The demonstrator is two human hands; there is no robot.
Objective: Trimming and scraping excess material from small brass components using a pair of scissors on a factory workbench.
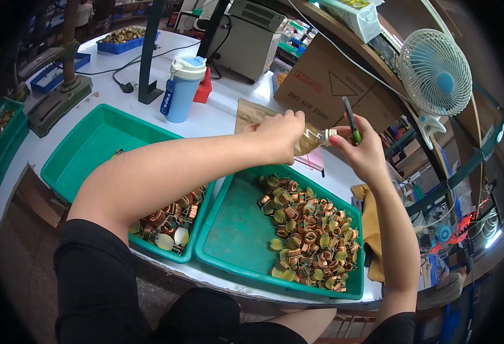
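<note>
Both hands meet up in the centre-right of the frame, above the far edge of the right green tray [229, 229]. Left hand [280, 135] is curled tight around a small translucent yellowish bottle [308, 140], gripping its body, the white cap [325, 136] poking out to the right. Right hand [364, 152] comes in from the lower right, fingertips closed on that cap, and a green-tipped pen-like tool [350, 120] is tucked between its fingers, pointing up toward the cardboard box [332, 86].

Below the hands, the right tray holds a heap of copper-wound coils with yellow tape [309, 235], piled along its right half. Just left of it sits a second green tray [91, 149], partly hidden by the left forearm, with more coils [169, 223] bunched at its near corner.

Upper left of centre, a blue water bottle with a white lid [182, 89] stands on the white table [217, 117]. Top right, a white-and-blue clip fan [435, 71] faces the bench. A yellow cloth [371, 229] hangs at the tray's right side.
</note>
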